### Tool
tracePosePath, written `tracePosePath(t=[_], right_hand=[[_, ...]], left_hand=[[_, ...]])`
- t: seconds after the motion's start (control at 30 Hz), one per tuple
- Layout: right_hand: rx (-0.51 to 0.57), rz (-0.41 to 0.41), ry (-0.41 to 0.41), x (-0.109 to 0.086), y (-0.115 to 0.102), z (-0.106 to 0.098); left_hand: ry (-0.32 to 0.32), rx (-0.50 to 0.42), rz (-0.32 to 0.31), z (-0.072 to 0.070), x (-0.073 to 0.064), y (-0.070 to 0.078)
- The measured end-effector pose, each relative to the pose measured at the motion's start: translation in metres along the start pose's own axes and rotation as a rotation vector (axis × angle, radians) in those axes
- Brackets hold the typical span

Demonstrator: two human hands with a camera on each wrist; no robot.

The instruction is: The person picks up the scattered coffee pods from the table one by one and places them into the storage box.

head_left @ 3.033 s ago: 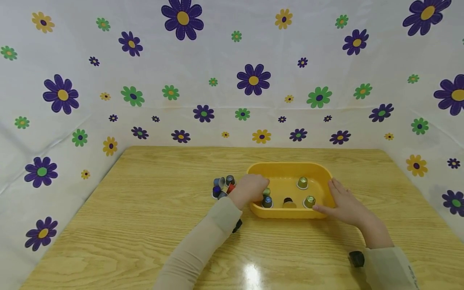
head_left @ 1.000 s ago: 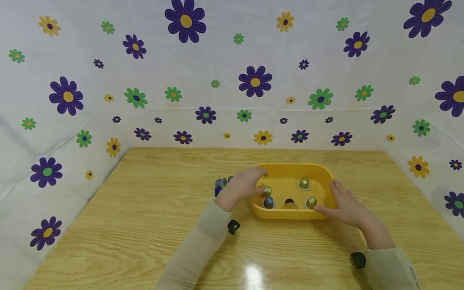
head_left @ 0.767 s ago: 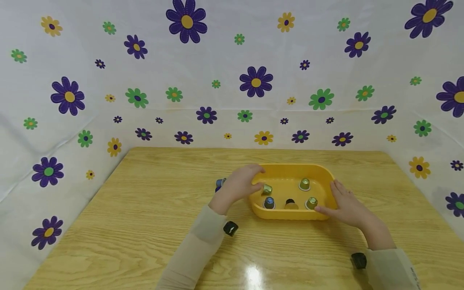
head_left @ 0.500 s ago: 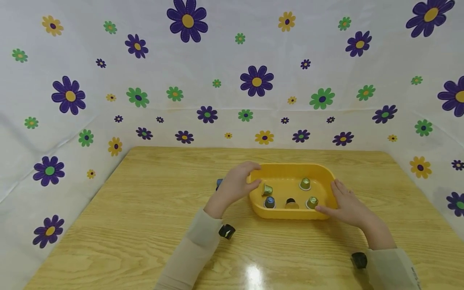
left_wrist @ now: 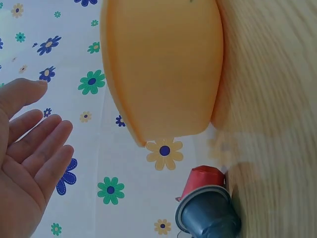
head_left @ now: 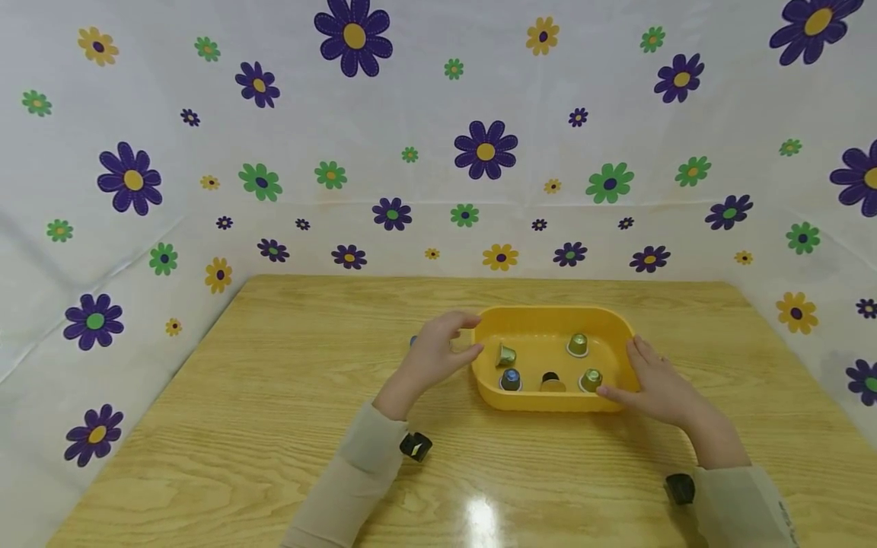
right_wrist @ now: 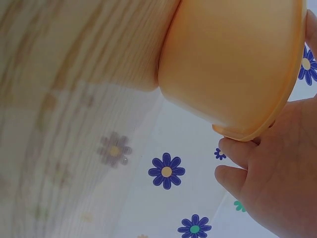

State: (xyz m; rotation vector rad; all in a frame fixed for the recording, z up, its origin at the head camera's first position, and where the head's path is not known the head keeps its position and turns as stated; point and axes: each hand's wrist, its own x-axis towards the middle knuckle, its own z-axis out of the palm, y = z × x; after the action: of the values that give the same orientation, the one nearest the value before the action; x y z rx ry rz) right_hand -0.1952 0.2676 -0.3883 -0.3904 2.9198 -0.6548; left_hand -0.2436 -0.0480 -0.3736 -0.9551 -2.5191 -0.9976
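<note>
My left hand is just left of the yellow tray, fingers and thumb apart with nothing between them. In the left wrist view its palm and slightly bent fingers show beside the tray's end wall. My right hand rests on the tray's right end, fingers along the rim and thumb at the front edge. Inside the tray are several coffee capsules: a green one lies tipped at the left, near a blue one. Two more green capsules stand upright at the right. A dark-and-gold capsule is partly hidden by the front wall.
Left of the tray, a red capsule and a dark blue-grey capsule are on the wooden table. Behind my left hand only a bit of a blue capsule shows. A flowered cloth surrounds the table's back and sides.
My left hand has come out of the tray's left end and moved left, its fingers spreading. The tipped green capsule is now uncovered. My right hand has stayed on the rim.
</note>
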Motion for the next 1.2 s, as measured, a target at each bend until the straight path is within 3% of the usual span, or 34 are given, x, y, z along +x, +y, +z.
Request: tracePosePath(t=[0.4, 0.87, 1.2], right_hand=[[0.004, 0.022, -0.012, 0.0, -0.003, -0.002], [0.0, 0.032, -0.015, 0.0, -0.003, -0.002], [0.0, 0.029, -0.009, 0.0, -0.002, -0.001]], left_hand=[[0.043, 0.045, 0.029, -0.009, -0.008, -0.011], [0.028, 0.185, -0.033, -0.015, -0.014, -0.02], [-0.08, 0.227, -0.142, -0.014, -0.016, -0.027]])
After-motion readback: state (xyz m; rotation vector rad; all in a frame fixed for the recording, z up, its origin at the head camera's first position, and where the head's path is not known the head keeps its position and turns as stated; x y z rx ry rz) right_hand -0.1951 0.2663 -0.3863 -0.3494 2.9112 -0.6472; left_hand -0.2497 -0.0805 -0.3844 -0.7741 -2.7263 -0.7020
